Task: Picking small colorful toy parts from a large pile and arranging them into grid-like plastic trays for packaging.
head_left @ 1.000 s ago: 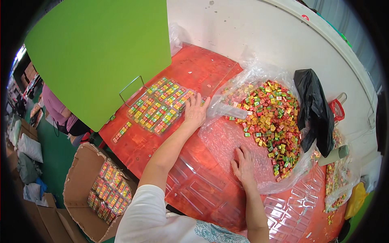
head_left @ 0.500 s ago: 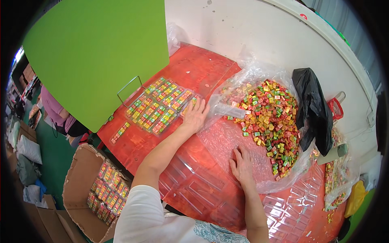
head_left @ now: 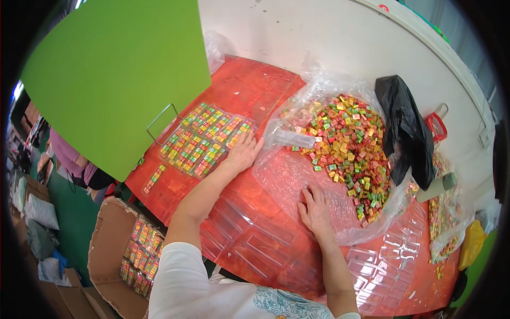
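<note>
One short row of small, shiny blocks (head_left: 154,178) lay left of the clear moulded tray (head_left: 254,127), whose slim compartments held more of them on the smooth red table (head_left: 255,87). At the tray's right side the left hand (head_left: 244,153) stretched out flat, fingers slightly parted, though whether their tips pinched a block could not be told. Farther right, the right hand (head_left: 316,210) rested half-curled, thumb spread away, on crinkled clear film (head_left: 284,181) beside a loose, glossy heap (head_left: 353,151).
</note>
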### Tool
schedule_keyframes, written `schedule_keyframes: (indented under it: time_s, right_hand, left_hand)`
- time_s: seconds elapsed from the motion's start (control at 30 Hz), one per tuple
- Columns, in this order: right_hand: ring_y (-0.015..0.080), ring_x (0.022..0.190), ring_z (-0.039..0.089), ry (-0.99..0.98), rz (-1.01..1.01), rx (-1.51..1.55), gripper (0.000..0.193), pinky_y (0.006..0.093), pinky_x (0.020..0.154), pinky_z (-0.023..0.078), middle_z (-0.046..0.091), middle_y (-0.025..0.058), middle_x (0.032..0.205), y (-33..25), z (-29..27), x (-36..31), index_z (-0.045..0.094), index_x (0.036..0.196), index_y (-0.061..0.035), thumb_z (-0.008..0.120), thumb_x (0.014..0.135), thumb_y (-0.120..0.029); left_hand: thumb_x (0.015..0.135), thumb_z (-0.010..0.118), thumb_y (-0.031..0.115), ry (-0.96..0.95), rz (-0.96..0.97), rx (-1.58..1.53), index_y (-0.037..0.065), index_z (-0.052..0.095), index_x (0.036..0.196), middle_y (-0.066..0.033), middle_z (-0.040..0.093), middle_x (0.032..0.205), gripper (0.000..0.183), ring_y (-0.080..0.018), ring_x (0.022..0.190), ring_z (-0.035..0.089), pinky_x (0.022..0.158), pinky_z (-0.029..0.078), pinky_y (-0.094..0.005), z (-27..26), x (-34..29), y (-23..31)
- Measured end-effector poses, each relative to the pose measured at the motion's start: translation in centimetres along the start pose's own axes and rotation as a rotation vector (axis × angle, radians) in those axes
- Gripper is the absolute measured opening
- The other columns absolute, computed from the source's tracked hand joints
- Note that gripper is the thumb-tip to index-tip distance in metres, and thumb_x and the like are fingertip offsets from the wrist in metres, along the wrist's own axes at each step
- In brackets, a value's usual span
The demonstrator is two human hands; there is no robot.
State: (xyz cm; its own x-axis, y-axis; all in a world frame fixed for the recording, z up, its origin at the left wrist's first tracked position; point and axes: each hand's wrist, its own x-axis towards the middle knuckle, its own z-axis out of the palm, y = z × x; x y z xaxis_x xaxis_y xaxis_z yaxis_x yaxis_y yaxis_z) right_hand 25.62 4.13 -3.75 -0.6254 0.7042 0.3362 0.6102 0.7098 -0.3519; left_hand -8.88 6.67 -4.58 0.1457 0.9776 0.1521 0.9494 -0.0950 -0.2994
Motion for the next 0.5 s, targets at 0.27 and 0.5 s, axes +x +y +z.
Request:
schedule_keyframes:
  time_s: [0.27,0.5]
  right_hand:
    - [0.0368,0.132,0.045,0.019,0.013,0.088,0.048,0.0489,0.108,0.036,0.048,0.0179,0.141,1.1,0.5,0.2,0.057,0.129,-0.0048,0.066,0.087,-0.026]
    - [0.0392,0.132,0.044,-0.007,0.029,0.282,0.043,0.0476,0.109,0.037,0.049,0.0190,0.138,1.5,-0.5,-0.5,0.059,0.125,-0.0028,0.066,0.089,-0.026]
  left_hand:
    - [0.090,0.053,0.011,0.142,-0.035,-0.142,0.005,0.046,0.143,-0.0170,0.053,0.141,0.053,-0.0345,0.142,0.037,0.117,0.023,-0.0543,-0.6,-0.3,-0.3]
    - [0.080,0.060,0.003,0.530,0.136,-0.433,0.004,0.063,0.117,-0.0136,0.062,0.114,0.037,-0.0330,0.109,0.058,0.097,0.045,-0.0457,-8.9,0.9,6.1]
